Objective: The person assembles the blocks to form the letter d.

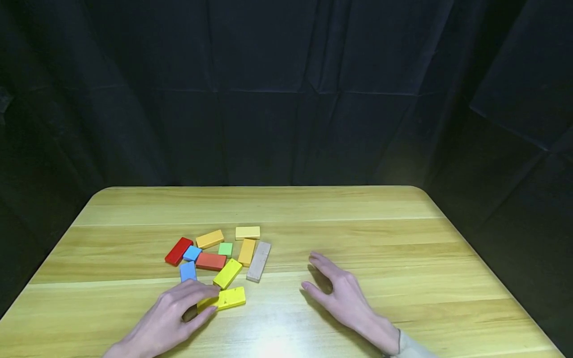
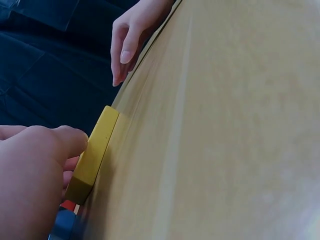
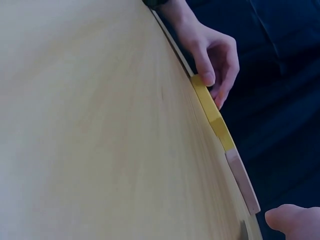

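Observation:
My left hand (image 1: 172, 313) is at the long yellow block (image 1: 233, 297) nearest the front, thumb on its near side and fingers over its far side. In the left wrist view the thumb lies against the face of this yellow block (image 2: 93, 157), with other fingertips showing behind it. Just beyond it lies a second yellow block (image 1: 228, 274), and a blue block (image 1: 188, 271) is partly hidden behind the left hand. Off to the right, my right hand (image 1: 342, 293) holds nothing, its thumb and fingers spread apart over the wooden table.
Several more blocks lie flat in a loose cluster: a grey one (image 1: 258, 262), a red one (image 1: 179, 251), a lighter red one (image 1: 211, 261), a green one (image 1: 226, 249) and a pale yellow one (image 1: 247, 232). Dark curtains (image 1: 268, 99) hang behind the wooden table (image 1: 358, 209).

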`<action>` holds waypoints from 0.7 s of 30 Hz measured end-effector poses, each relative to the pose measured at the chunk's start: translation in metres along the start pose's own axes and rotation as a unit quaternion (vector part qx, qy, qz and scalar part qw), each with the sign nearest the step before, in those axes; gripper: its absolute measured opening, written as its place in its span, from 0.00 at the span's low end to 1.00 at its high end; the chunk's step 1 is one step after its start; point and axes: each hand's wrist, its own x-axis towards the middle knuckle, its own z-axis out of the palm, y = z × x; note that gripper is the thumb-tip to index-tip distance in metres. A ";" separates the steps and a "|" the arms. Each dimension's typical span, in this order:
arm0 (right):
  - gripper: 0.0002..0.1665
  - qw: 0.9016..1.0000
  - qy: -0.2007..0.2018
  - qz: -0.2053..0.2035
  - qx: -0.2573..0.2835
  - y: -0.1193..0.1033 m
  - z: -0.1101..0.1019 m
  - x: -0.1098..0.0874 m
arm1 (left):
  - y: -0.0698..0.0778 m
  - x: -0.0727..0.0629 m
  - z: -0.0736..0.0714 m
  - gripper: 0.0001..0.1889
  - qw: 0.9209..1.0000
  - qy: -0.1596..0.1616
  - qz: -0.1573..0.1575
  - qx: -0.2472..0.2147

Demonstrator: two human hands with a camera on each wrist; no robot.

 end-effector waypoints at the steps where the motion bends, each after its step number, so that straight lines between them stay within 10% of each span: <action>1: 0.37 1.000 -0.001 0.000 0.001 -0.001 0.001 0.000 | 0.000 0.000 0.001 0.19 1.000 0.005 0.007 -0.004; 21: 0.40 0.999 -0.009 -0.029 0.017 -0.021 0.027 0.021 | 0.012 -0.003 0.010 0.17 0.995 -0.004 0.022 -0.098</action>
